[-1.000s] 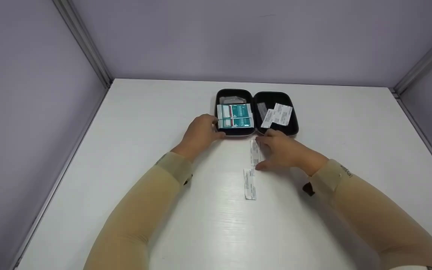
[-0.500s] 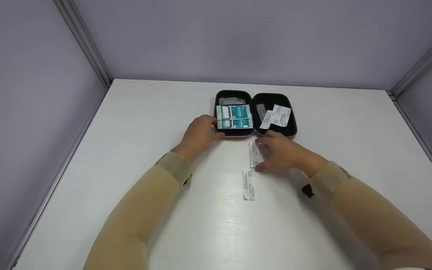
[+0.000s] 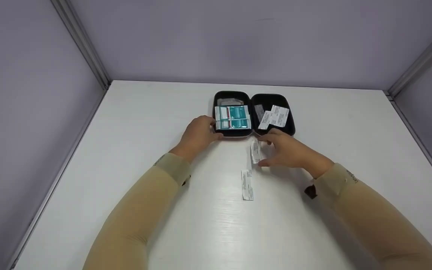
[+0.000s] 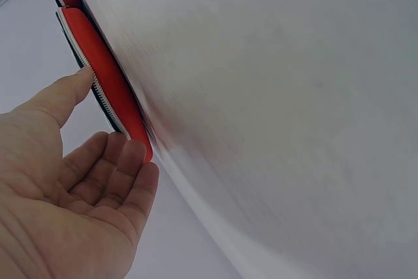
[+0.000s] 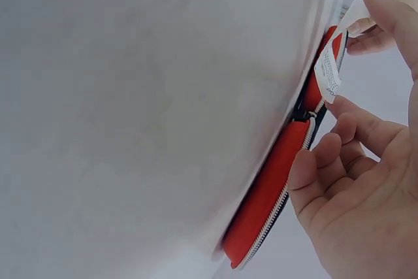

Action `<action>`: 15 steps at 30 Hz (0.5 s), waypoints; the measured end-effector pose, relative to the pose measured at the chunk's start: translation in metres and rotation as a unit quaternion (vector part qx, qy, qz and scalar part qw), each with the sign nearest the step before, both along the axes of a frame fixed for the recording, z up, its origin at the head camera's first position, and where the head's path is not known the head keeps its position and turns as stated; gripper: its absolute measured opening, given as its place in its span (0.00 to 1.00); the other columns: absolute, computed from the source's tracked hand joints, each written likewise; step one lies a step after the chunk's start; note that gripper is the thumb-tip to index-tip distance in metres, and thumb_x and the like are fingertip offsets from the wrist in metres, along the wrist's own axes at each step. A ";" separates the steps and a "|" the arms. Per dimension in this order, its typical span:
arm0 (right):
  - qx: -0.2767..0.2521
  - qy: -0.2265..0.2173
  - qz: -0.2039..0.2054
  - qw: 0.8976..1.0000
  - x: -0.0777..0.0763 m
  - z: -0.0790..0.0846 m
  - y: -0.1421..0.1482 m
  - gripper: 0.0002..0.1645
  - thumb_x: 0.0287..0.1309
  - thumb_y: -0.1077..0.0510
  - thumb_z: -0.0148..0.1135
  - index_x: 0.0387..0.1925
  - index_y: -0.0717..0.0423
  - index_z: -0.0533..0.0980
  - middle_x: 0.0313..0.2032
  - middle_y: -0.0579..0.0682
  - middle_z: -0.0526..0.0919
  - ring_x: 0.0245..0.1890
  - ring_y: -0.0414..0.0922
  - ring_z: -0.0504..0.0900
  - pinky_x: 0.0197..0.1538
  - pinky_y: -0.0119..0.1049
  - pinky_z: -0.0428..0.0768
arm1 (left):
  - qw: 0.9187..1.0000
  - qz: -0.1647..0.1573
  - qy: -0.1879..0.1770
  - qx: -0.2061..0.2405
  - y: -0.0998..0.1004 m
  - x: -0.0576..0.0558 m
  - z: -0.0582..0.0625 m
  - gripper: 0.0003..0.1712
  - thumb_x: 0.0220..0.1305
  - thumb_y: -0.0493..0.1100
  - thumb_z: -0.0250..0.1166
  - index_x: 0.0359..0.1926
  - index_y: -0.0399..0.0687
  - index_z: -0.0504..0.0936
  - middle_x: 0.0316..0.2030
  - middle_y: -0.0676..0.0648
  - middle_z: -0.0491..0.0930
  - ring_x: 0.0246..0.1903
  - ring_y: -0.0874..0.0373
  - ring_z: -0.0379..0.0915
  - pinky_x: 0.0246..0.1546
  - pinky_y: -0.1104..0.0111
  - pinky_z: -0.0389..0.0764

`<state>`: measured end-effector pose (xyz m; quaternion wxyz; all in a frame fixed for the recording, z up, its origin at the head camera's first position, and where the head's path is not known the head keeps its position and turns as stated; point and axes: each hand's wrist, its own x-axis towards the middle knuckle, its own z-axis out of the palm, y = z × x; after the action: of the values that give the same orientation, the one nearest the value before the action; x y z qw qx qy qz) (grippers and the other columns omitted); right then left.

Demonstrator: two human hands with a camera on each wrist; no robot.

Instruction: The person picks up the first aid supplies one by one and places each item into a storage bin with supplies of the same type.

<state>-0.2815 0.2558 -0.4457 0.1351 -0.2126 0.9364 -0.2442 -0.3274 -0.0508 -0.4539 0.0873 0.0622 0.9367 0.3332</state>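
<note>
A small zippered case (image 3: 237, 133) lies unfolded at the back of the table, black inside and red outside. My left hand (image 3: 198, 135) grips the front left corner of its left half; in the left wrist view the thumb rests on the zipper edge (image 4: 98, 86) and the fingers curl at the end. My right hand (image 3: 291, 152) pinches a wrapped adhesive bandage (image 3: 255, 152), a white printed strip, lengthwise between thumb and fingers just in front of the case. The strip bows in the right wrist view. A second wrapped bandage (image 3: 247, 185) lies flat nearer me.
Green-and-white packets (image 3: 238, 117) fill the case's left half, with a clear plastic bag (image 3: 230, 102) behind them. Several white wrapped pieces (image 3: 279, 115) lie in the right half. Pale walls (image 3: 216, 45) stand around the white table (image 3: 144, 112).
The right fingers have closed on the ends of the farther bandage, which was flat and now bends up from the table. The left hand stays at the case.
</note>
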 end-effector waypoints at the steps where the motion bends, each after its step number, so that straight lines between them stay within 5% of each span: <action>1: -0.007 0.003 -0.001 1.000 0.000 0.001 0.002 0.53 0.57 0.43 0.89 0.77 0.58 0.78 0.65 0.58 0.81 0.64 0.56 0.81 0.71 0.56 0.82 | 1.000 0.000 -0.002 0.002 0.000 0.000 0.000 0.34 0.74 0.49 0.79 0.74 0.39 0.82 0.66 0.43 0.85 0.64 0.51 0.79 0.74 0.55 0.81; 8: -0.047 -0.012 -0.032 0.998 -0.006 0.013 0.014 0.51 0.58 0.47 0.89 0.77 0.61 0.77 0.69 0.60 0.77 0.70 0.60 0.81 0.77 0.60 0.80 | 1.000 0.005 -0.004 0.009 -0.002 0.002 0.001 0.34 0.75 0.49 0.79 0.74 0.40 0.82 0.66 0.43 0.84 0.65 0.51 0.79 0.75 0.55 0.81; 15: -0.058 0.006 -0.046 0.997 -0.012 0.022 0.025 0.51 0.59 0.47 0.88 0.77 0.62 0.76 0.62 0.62 0.78 0.61 0.59 0.77 0.66 0.54 0.80 | 1.000 0.006 -0.003 0.013 -0.004 0.002 0.001 0.34 0.74 0.49 0.80 0.74 0.40 0.82 0.66 0.44 0.85 0.64 0.51 0.79 0.74 0.55 0.81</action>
<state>-0.2939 0.2812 -0.4235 0.1053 -0.1788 0.9301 -0.3031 -0.3251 -0.0543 -0.4532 0.0878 0.0570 0.9324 0.3459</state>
